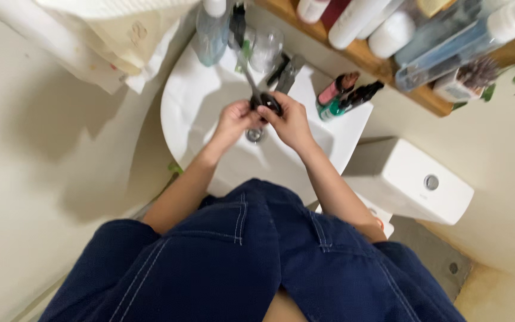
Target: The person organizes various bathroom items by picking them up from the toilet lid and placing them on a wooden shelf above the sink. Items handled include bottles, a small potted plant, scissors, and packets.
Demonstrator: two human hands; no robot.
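Observation:
My left hand and my right hand meet over the bowl of a white sink, just above the drain. Both hands grip a small dark object between them; its exact kind is hard to tell. It sits right under the spout of a dark metal tap. My fingers hide most of the object. Whether water runs over it is not visible.
A clear bottle and a glass stand behind the tap. Small bottles lie on the sink's right rim. A wooden shelf holds several bottles. A white toilet tank stands right; a cloth hangs upper left.

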